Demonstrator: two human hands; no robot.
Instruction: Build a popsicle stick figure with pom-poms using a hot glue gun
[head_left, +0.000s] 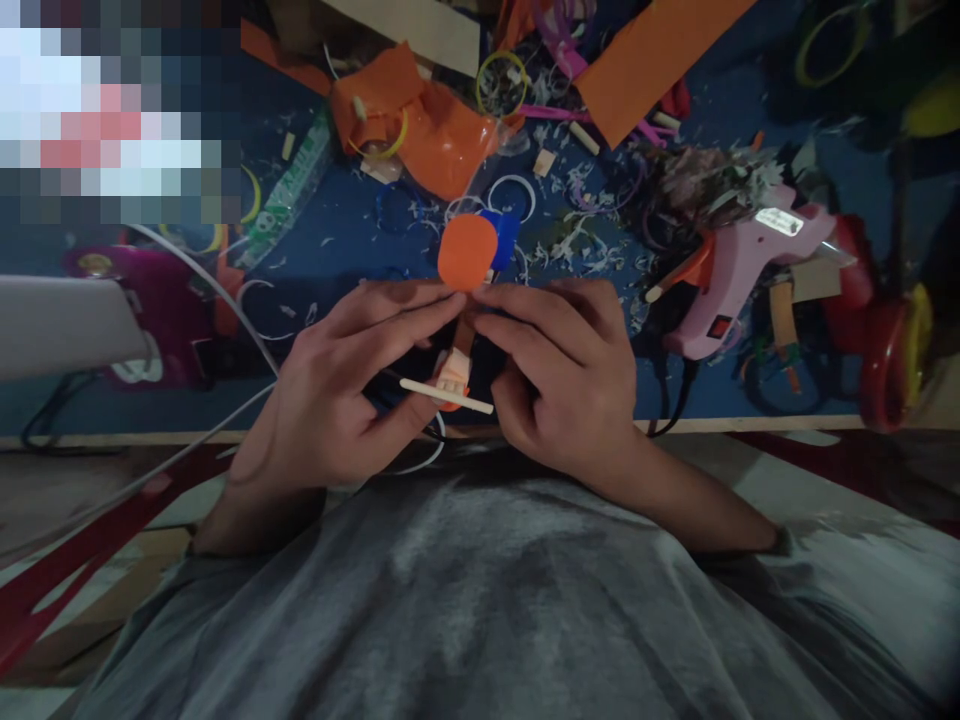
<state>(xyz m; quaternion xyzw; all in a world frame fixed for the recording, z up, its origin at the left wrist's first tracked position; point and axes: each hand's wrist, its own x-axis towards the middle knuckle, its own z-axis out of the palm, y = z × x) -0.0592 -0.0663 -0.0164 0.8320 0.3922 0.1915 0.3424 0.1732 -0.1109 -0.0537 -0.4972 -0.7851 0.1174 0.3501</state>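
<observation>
A small handmade craft model is held between both hands near the table's front edge. An orange oval disc tops it, beyond the fingertips, and a blue piece shows just behind. Toward me, a thin pale wooden stick lies across its lower end. My left hand is closed on the model, its fingertips at the disc's base and its thumb by the stick. The fingertips of my right hand pinch from the other side, its lower fingers curled. The hands hide the model's middle.
A pink glue gun lies at right, its cord running toward me. Crumpled orange plastic, an orange sheet, a green wrapper and scattered shreds cover the blue table. A purple object stands at left.
</observation>
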